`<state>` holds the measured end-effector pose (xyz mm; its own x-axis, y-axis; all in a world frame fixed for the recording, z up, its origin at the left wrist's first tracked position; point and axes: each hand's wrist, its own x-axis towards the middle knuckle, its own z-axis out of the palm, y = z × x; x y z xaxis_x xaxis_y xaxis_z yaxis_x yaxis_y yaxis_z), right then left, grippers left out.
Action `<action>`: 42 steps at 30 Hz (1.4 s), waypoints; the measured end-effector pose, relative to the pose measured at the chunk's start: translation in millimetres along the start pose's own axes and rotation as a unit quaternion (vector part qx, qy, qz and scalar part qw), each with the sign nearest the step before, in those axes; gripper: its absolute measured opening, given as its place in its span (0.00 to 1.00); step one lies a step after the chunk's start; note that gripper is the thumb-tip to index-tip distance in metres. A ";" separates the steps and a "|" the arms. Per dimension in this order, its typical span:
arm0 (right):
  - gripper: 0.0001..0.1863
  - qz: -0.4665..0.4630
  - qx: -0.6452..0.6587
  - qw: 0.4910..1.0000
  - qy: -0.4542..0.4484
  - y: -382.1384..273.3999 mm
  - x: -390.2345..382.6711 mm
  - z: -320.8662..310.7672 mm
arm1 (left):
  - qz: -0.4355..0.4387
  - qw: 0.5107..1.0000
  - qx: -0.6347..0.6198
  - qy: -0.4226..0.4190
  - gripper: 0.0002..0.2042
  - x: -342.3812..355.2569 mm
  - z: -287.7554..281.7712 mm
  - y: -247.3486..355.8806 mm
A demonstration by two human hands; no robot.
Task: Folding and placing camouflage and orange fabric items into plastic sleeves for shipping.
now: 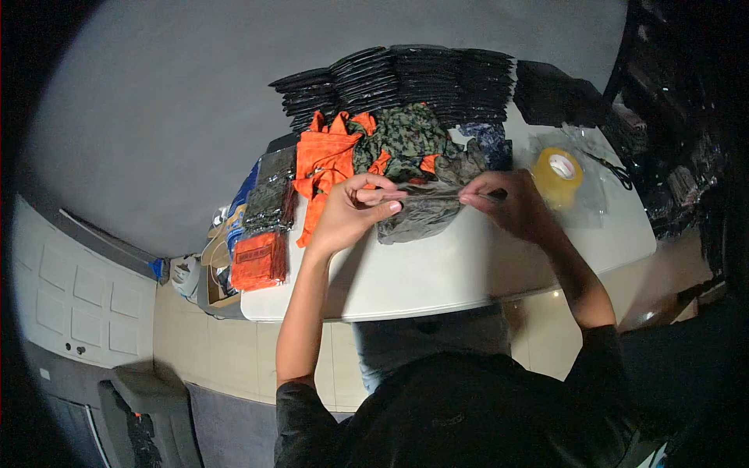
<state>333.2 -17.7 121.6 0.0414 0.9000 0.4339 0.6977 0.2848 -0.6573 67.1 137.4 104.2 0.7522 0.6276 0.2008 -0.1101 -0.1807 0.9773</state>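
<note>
A clear plastic bag [421, 218] hangs between my two hands over the white table, its upper edge stretched from one to the other. My left hand [360, 209] pinches the left end of that edge between thumb and fingers. At the right end, my right hand [503, 204] grips it the same way, fingers closed. Dark camouflage cloth shows through or behind the bag; I cannot tell whether any lies inside. Just beyond my hands, an orange cloth pile [324, 160] lies beside a green camouflage cloth heap [409, 136].
Stacks of flat black packages [398, 82] line the table's far edge. Folded wrapped packs, one orange [259, 261], sit at the left edge near a cardboard box [217, 269]. To the right lie a yellowish tape roll [559, 178], clear bags and dark scissors [612, 165].
</note>
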 end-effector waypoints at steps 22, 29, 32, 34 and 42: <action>0.20 0.166 0.279 0.936 -0.134 24.6 22.9 32.0 | -0.079 0.991 -0.033 0.106 0.17 -9.5 -4.5 -7.5; 0.18 0.217 0.255 0.932 -0.141 34.8 22.1 32.7 | -0.119 0.986 -0.035 0.114 0.19 -5.7 -6.1 -14.2; 0.18 0.170 0.252 0.948 -0.090 38.1 19.5 37.7 | -0.153 0.983 -0.015 0.104 0.19 -1.7 -10.8 -19.6; 0.17 0.160 0.226 0.957 -0.087 42.6 20.9 39.9 | -0.154 0.983 -0.031 0.097 0.18 1.0 -11.4 -22.4; 0.10 0.060 0.163 0.985 0.007 50.4 29.9 52.7 | -0.005 0.992 0.002 0.124 0.13 3.6 -4.2 -19.7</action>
<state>331.9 41.0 68.9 0.1218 0.9296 0.3480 0.4202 0.2693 -0.8666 69.3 146.4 85.9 0.5697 0.7965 0.2023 -0.1005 -0.1768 0.9791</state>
